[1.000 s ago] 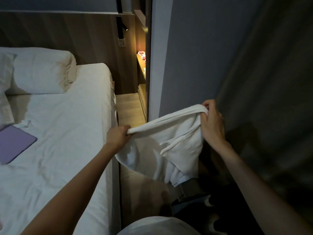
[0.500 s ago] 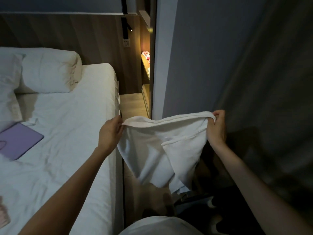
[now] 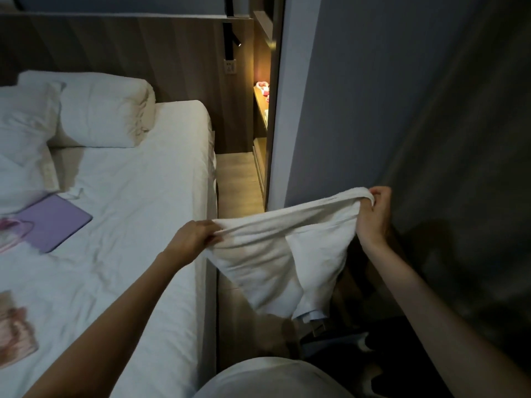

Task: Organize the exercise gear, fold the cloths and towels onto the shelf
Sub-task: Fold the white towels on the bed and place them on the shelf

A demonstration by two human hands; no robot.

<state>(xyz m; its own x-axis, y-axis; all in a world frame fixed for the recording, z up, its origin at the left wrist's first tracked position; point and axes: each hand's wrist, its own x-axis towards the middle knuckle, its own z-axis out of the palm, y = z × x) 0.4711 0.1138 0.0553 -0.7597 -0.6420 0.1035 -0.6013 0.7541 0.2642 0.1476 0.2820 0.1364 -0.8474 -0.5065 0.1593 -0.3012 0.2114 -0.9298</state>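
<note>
White towel (image 3: 275, 254) hangs stretched between left hand (image 3: 191, 239) and right hand (image 3: 373, 216).

- The towel (image 3: 275, 254), bunched and twisted a second ago, now hangs flatter, its top edge drawn out.
- The left hand (image 3: 195, 239) has shifted over the bed's (image 3: 129, 196) right edge.

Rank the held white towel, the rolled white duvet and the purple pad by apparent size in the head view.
1. white towel, though it hangs nearest the camera, which flatters it.
2. rolled white duvet, farther off.
3. purple pad.
</note>
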